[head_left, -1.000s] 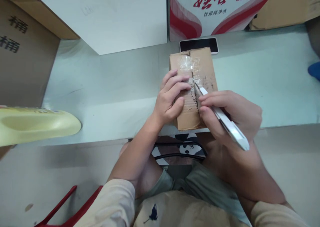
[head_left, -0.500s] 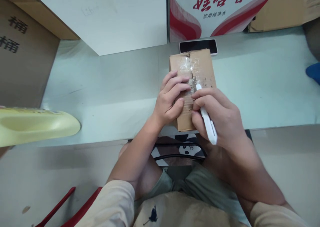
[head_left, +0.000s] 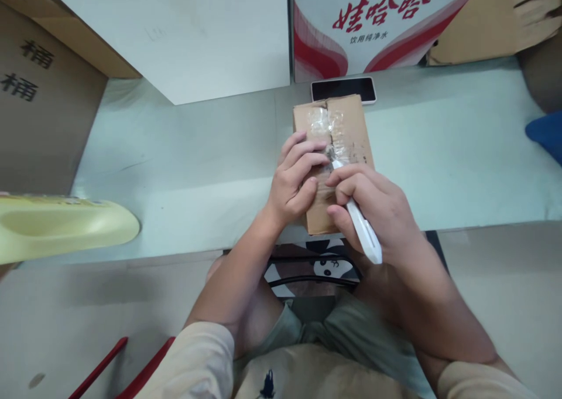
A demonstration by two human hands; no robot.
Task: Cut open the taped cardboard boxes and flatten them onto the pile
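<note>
A small brown cardboard box [head_left: 349, 126] rests at the table's front edge, its top seam covered with clear, wrinkled tape [head_left: 320, 118]. My left hand [head_left: 296, 179] lies on the left part of the top, fingers spread and pressed against the cardboard. In my right hand [head_left: 373, 205] is a white utility knife [head_left: 362, 229], gripped between thumb and fingers and slanting toward the seam. Its front end meets the tape near the middle of the box, close to my left fingertips. The blade itself is too small to make out.
A phone [head_left: 345, 88] lies just behind the box. Farther back stand a white panel [head_left: 184, 36] and a red-and-white carton [head_left: 360, 53]. Large cardboard [head_left: 48, 112] and a pale yellow container [head_left: 65, 226] are at left. Something blue [head_left: 547, 135] shows at right.
The knife's front end has shifted slightly toward the left along the seam, and its handle tilts more. My left hand stays on the box. The whole view has shifted a little.
</note>
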